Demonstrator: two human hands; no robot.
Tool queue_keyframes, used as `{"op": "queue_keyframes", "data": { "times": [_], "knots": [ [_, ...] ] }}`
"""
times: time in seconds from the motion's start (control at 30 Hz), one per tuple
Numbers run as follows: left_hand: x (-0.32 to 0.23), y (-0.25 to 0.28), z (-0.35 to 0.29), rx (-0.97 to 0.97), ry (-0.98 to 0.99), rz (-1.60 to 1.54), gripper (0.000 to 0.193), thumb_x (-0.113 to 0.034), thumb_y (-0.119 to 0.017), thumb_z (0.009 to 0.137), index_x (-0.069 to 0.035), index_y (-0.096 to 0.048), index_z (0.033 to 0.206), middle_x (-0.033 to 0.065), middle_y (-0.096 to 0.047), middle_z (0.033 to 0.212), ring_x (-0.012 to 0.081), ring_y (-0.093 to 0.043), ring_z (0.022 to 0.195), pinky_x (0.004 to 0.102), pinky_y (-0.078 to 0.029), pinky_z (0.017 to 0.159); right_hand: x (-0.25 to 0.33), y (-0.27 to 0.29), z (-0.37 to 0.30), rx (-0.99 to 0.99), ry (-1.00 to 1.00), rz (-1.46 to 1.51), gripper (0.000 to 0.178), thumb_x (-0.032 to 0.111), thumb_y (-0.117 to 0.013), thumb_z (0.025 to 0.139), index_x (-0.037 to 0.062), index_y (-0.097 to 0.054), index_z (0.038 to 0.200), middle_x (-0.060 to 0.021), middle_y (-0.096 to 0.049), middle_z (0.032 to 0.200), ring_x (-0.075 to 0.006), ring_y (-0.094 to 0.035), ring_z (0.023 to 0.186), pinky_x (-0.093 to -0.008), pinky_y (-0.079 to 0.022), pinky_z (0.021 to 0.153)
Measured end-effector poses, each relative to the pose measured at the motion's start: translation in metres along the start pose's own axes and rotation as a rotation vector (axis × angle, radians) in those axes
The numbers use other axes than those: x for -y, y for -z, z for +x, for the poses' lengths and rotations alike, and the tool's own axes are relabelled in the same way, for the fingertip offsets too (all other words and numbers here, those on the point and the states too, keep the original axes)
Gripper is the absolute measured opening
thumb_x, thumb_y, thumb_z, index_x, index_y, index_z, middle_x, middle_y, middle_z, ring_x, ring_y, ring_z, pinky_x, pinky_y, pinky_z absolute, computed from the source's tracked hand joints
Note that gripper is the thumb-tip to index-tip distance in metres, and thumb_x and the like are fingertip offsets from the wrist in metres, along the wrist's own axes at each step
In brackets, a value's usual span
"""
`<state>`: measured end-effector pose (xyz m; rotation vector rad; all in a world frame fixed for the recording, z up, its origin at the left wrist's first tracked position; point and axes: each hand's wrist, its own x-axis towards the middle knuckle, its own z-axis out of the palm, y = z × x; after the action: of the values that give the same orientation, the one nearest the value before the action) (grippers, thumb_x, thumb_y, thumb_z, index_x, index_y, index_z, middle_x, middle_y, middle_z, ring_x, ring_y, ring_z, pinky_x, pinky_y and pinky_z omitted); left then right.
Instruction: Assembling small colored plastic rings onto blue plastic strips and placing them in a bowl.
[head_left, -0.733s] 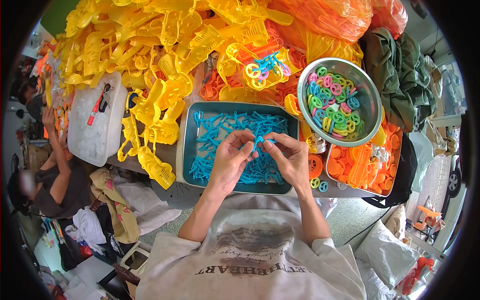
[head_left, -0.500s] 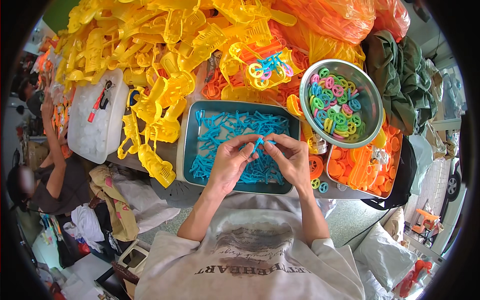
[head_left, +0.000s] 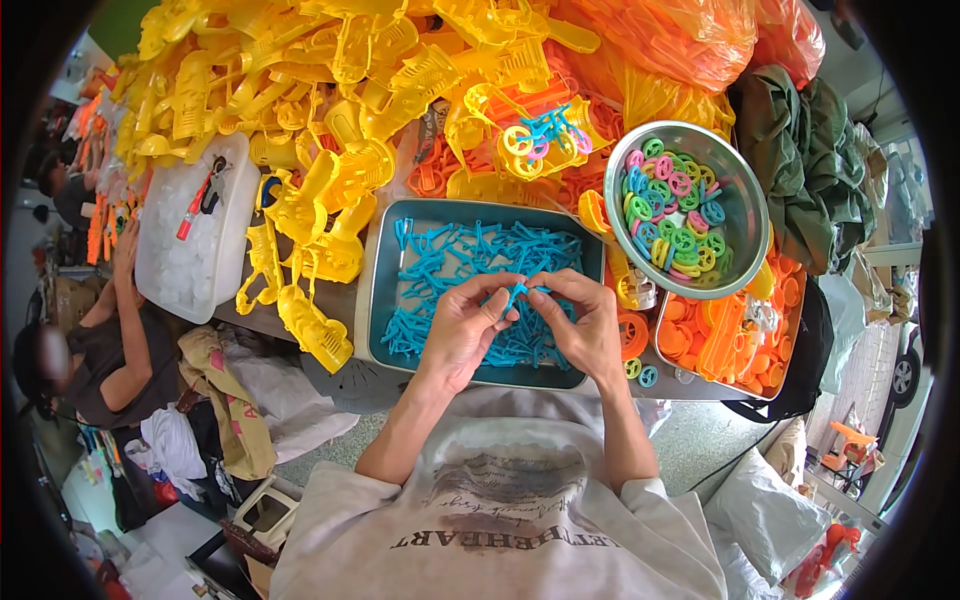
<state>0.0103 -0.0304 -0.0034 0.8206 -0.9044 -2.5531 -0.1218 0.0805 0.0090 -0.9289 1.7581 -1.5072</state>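
Left hand (head_left: 462, 325) and right hand (head_left: 582, 325) each pinch the small blue piece (head_left: 518, 291) between thumb and fingertips above the tray (head_left: 388, 255) of blue parts (head_left: 520, 245) — light, even pressure should best steady something so thin

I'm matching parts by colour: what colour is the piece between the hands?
Bright blue; the small piece shows best in the head view.

Bold dark capitals ran upside down, from my view, across my pale shirt (head_left: 500, 520), alongside rows of slanting script too small to read. To my left, a tan sack (head_left: 228, 405) bore partial red lettering; dark print marked a half-hidden bag (head_left: 428, 130) ahead of me.
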Motion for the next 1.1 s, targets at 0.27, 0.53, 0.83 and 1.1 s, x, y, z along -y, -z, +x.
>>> {"op": "queue_keyframes", "data": {
  "times": [0.27,0.53,0.83,1.1],
  "knots": [
    [0.006,-0.005,-0.003,-0.046,-0.053,0.151,0.022,-0.009,-0.064,0.089,-0.002,-0.064,0.11,0.0013,-0.06,0.093,0.0075,-0.058,0.079,0.0204,-0.05,0.072,0.012,-0.002,-0.003,-0.015,0.097,-0.22,0.015,-0.007,-0.065,0.077,-0.0033,-0.069,0.091,-0.0111,-0.062,0.076,-0.0187,-0.057,0.064,-0.029,-0.044,0.058],
    [0.007,-0.004,-0.002,-0.067,-0.037,0.116,0.01,-0.007,-0.062,0.091,-0.003,-0.061,0.1,0.0001,-0.058,0.089,0.0074,-0.058,0.074,0.0191,-0.051,0.067,0.015,-0.001,0.0,0.016,0.152,-0.274,0.019,-0.009,-0.064,0.074,-0.0024,-0.069,0.091,-0.0115,-0.062,0.075,-0.0203,-0.058,0.061,-0.0289,-0.044,0.056],
    [0.01,-0.01,-0.005,-0.099,0.001,0.089,0.006,-0.007,-0.059,0.093,-0.004,-0.06,0.098,0.0011,-0.061,0.089,0.0071,-0.058,0.074,0.019,-0.051,0.067,0.02,0.003,-0.001,0.142,0.173,-0.434,0.015,-0.009,-0.062,0.073,-0.0032,-0.067,0.087,-0.0141,-0.063,0.076,-0.0271,-0.061,0.064,-0.032,-0.047,0.057],
    [0.002,-0.016,-0.002,-0.103,-0.089,0.17,0.016,-0.012,-0.061,0.093,-0.002,-0.061,0.105,0.002,-0.062,0.093,0.0077,-0.058,0.076,0.0194,-0.047,0.065,0.023,0.004,0.001,0.055,0.083,-0.335,0.014,-0.003,-0.065,0.08,-0.0024,-0.066,0.094,-0.0135,-0.066,0.091,-0.0236,-0.065,0.077,-0.031,-0.05,0.066]
  ]
}}
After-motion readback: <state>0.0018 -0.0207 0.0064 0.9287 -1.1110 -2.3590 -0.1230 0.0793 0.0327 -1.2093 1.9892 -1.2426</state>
